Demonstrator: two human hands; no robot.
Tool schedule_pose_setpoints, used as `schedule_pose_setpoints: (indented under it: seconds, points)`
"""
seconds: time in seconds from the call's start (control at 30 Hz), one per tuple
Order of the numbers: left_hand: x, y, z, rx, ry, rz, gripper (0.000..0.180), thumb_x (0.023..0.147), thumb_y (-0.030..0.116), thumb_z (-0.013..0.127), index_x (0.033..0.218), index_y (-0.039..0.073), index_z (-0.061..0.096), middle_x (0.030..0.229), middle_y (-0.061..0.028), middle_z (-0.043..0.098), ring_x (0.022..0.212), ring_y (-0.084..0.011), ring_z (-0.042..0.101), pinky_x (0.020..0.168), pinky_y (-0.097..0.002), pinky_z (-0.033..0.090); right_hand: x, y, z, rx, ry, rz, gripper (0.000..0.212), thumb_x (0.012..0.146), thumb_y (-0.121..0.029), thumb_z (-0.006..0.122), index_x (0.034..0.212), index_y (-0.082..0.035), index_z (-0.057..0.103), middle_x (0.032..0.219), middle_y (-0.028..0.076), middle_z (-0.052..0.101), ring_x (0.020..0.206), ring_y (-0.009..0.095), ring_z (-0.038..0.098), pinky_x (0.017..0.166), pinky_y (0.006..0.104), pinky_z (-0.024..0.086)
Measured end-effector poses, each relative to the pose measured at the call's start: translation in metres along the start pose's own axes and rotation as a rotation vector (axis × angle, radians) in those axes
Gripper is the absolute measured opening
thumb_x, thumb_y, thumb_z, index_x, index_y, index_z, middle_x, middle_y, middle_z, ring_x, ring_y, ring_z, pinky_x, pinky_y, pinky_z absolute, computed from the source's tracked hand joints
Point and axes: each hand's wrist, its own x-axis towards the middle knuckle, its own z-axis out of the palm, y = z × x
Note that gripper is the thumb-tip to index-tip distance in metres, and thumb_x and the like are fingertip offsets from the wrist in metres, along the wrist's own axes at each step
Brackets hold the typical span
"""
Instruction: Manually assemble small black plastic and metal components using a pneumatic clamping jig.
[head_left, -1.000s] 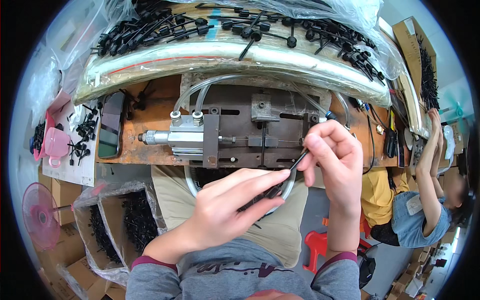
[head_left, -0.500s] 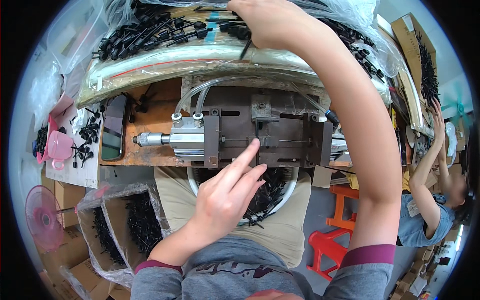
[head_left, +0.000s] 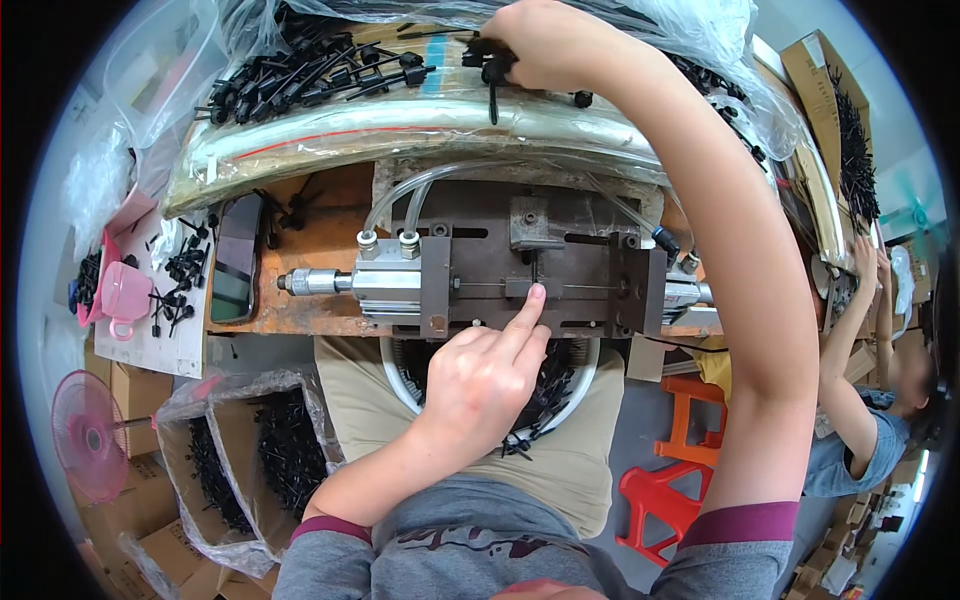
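My left hand (head_left: 482, 372) reaches over the front of a dark metal fixture (head_left: 485, 215). Its index finger is stretched out, with the tip on a small metal block (head_left: 518, 289) at the middle; the other fingers are bent and seem to hold nothing. Just behind that fingertip a thin black rod (head_left: 535, 262) runs toward a rear metal stop (head_left: 530, 222). Up at the far ledge my right hand (head_left: 548, 48) is closed on a few black stemmed plastic parts (head_left: 492, 68), one stem hanging down. Its palm side is hidden.
A heap of similar black parts (head_left: 310, 72) lies on the plastic-wrapped ledge. Silver air cylinders (head_left: 388, 290) with clear hoses flank the fixture. A phone (head_left: 236, 258) lies left; a white-rimmed tub (head_left: 408, 392) sits at my lap. A co-worker (head_left: 860, 430) is at the right.
My left fingertip has shifted slightly right onto the block, and the long black stem under it no longer shows in front. My right hand now shows a bunch of parts. The view moved slightly.
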Motion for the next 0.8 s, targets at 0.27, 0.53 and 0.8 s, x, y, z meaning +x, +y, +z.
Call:
schedule_pose_setpoints:
  seconds: [0.27,0.53,0.8]
  points:
    - [0.000,-0.002,-0.003,-0.017,-0.025,-0.001,0.026,0.071,0.011,0.080,0.094,0.004,0.071,0.126,-0.0128,0.067,0.065,-0.0193,0.067,0.062,-0.0283,0.053,-0.051,0.033,-0.011,1.118,0.300,0.391,0.028,0.086,-0.019,0.076,0.095,0.006,0.067,0.074,0.009,0.070,0.063,0.014,0.064,0.058,0.0304,0.049]
    - [0.007,0.001,-0.044,-0.366,0.303,-0.060,0.041,0.072,0.001,0.085,0.109,-0.001,0.068,0.116,-0.0205,0.068,0.090,-0.0215,0.070,0.071,-0.0297,0.058,-0.161,-0.052,0.009,1.676,0.281,0.419,0.027,0.086,-0.022,0.077,0.097,0.000,0.066,0.071,0.004,0.064,0.051,0.010,0.059,0.046,0.0233,0.046]
    - [0.003,0.001,-0.043,-0.352,0.123,0.091,0.041,0.067,0.007,0.084,0.107,0.003,0.074,0.109,-0.0138,0.069,0.092,-0.0265,0.069,0.074,-0.0339,0.057,-0.208,-0.090,0.053,1.986,0.084,0.513,0.016,0.090,-0.011,0.073,0.096,0.002,0.066,0.072,0.005,0.065,0.054,0.010,0.061,0.047,0.0230,0.047]
